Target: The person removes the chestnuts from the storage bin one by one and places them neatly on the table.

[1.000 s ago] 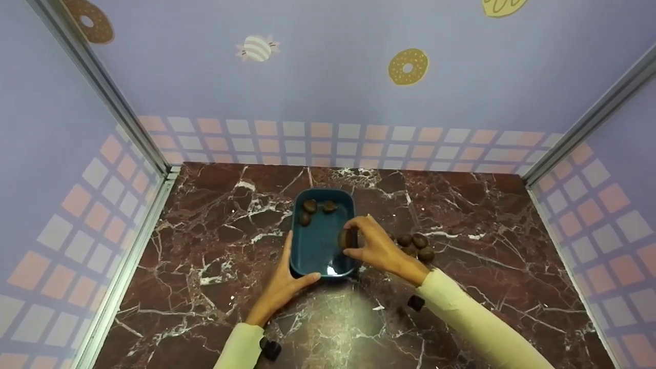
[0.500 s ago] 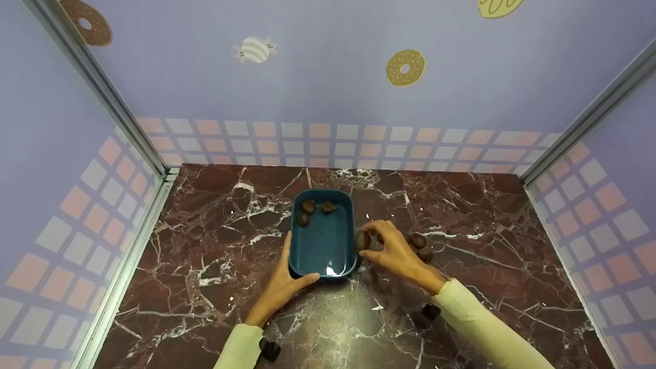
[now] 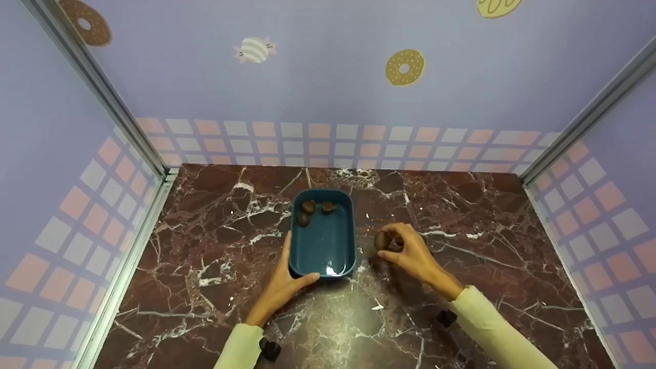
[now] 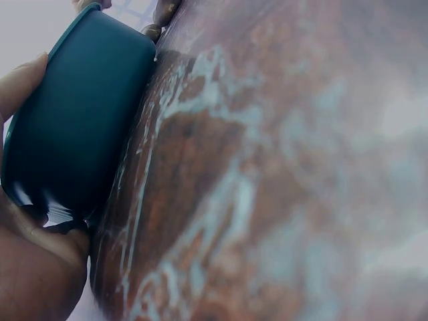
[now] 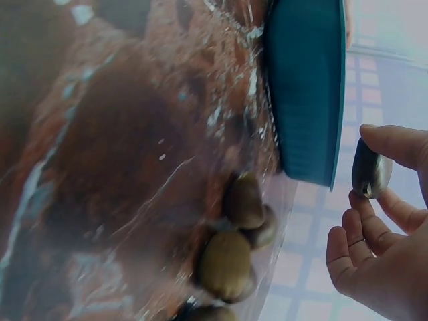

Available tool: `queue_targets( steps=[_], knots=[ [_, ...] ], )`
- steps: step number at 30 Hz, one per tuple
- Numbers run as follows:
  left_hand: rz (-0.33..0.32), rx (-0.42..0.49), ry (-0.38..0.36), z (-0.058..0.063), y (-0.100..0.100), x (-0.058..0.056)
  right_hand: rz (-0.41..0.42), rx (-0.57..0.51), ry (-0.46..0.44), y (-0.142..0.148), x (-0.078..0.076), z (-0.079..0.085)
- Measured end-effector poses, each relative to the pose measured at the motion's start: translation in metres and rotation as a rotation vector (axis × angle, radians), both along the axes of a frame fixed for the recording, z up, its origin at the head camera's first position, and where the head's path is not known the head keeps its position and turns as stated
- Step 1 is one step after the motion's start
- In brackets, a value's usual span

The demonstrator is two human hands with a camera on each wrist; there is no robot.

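Observation:
A deep teal rectangular dish (image 3: 323,251) stands on the marble surface, with three brown chestnuts (image 3: 308,206) at its far left corner. My left hand (image 3: 287,282) holds its near left corner, fingers along the left side and thumb at the front rim. To the right of the dish, my right hand (image 3: 412,256) pinches a chestnut (image 5: 370,170) between thumb and fingers, above the surface. Below that hand in the right wrist view, several more chestnuts (image 5: 226,266) lie in a cluster. In the head view, the right hand mostly hides that cluster.
Dark red marble (image 3: 230,287) with white veins forms the work surface. Lilac walls (image 3: 328,77) with printed sweets and checks enclose it at the back and both sides, joined by metal corner rails (image 3: 128,123).
My right hand has moved right with the pinched chestnut, from over the dish's right side to beside it above the cluster. The left hand and dish stay in place.

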State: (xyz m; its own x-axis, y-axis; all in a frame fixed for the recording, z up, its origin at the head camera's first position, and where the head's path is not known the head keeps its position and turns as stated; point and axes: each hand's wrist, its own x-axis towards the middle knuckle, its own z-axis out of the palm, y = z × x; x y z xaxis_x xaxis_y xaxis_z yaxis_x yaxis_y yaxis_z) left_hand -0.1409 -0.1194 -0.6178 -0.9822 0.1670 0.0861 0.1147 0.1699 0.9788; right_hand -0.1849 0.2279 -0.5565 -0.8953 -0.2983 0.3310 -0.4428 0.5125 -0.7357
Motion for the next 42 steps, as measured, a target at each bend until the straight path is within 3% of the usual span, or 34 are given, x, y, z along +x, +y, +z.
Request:
queue_targets(
  steps=[15, 23, 31, 42],
  knots=[
    [-0.037, -0.037, -0.035, 0.001, -0.005, 0.0, -0.099, 0.034, -0.012, 0.044, 0.006, -0.018],
    [-0.015, -0.04, -0.033, 0.0, -0.005, 0.0, -0.146, 0.012, -0.053, 0.06, 0.005, -0.024],
    [-0.014, -0.039, -0.038, 0.0, -0.004, 0.0, -0.169, 0.005, -0.021, 0.075, 0.004, -0.03],
    [-0.018, -0.043, -0.039, 0.001, -0.004, 0.0, -0.212, 0.018, -0.084, 0.094, 0.002, -0.034]
  ],
)
